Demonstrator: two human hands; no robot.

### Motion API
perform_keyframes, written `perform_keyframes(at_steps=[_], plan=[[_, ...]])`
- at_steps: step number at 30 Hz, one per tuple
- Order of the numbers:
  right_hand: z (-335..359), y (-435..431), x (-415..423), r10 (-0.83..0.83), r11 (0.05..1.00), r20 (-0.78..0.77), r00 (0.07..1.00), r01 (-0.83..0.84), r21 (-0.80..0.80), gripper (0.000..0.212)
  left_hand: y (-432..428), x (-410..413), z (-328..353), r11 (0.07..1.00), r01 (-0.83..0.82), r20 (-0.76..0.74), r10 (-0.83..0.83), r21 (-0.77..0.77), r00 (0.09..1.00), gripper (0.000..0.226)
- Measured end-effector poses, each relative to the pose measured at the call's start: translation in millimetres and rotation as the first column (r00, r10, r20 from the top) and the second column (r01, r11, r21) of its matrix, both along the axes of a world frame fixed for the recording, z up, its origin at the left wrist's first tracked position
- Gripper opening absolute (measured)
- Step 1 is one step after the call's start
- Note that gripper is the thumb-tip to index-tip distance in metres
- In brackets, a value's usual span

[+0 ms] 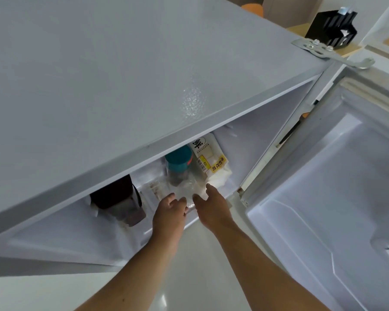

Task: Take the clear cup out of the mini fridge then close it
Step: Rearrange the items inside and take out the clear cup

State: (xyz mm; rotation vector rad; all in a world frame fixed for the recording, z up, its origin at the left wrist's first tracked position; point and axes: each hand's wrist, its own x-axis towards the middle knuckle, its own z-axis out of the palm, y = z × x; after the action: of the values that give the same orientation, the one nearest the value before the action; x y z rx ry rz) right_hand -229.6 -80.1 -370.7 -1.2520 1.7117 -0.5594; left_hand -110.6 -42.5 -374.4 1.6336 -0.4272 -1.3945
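I look down over the grey top of the mini fridge [121, 75]; its door [323, 198] stands swung wide to the right. Inside, at the front of the shelf, sits the clear cup [188, 189], hard to make out against the white interior. My left hand [169, 212] is on the cup's left side and my right hand [211, 205] on its right side, fingers curled around it from both sides. The cup's base is hidden behind my fingers.
Behind the cup stand a bottle with a teal lid [179, 164] and a white bread bag with yellow label [211, 160]. A dark-lidded jug [119, 203] lies at the left. A black box [332, 28] rests on a wooden surface beyond the fridge. White floor [189, 277] below.
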Motion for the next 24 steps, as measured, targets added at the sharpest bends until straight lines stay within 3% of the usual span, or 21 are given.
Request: perform_keyframes(at_steps=[4, 7, 9, 12, 15, 18, 21, 24], plan=[[-12, 17, 1, 0.005, 0.999, -0.022, 1.000, -0.006, -0.032, 0.036, 12, 11, 0, 0.999, 0.028, 0.182, -0.030, 0.018, 0.983, 0.015], [-17, 33, 2, -0.065, 0.995, -0.089, 0.994, 0.058, -0.086, 0.033, 29, 21, -3, 0.998, 0.000, 0.386, -0.022, 0.057, 0.922, 0.019], [-20, 41, 7, -0.035, 0.983, -0.166, 0.986, 0.004, -0.184, 0.022, 36, 23, -5, 0.997, -0.018, 0.451, -0.016, 0.072, 0.892, 0.025], [-20, 35, 36, 0.127, 0.962, -0.214, 0.969, -0.172, -0.210, 0.022, 41, 21, -10, 0.997, -0.040, 0.399, 0.013, 0.061, 0.917, 0.021], [-18, 13, 74, 0.182, 0.963, -0.191, 0.965, -0.214, -0.162, 0.057, 41, 25, -13, 0.992, -0.123, 0.242, 0.115, 0.022, 0.964, 0.015], [-24, -3, 93, 0.227, 0.951, -0.286, 0.931, -0.276, -0.141, 0.076, 37, 30, -5, 0.981, -0.189, 0.072, 0.185, 0.050, 0.980, 0.020], [-27, -6, 95, 0.252, 0.940, -0.360, 0.898, -0.316, -0.130, 0.077, 35, 31, -3, 0.969, -0.239, -0.003, 0.240, 0.066, 0.971, 0.022], [-14, 2, 82, 0.199, 0.892, -0.430, 0.880, -0.345, -0.294, 0.070, 34, 31, 2, 0.964, -0.267, -0.042, 0.268, 0.016, 0.963, 0.015]])
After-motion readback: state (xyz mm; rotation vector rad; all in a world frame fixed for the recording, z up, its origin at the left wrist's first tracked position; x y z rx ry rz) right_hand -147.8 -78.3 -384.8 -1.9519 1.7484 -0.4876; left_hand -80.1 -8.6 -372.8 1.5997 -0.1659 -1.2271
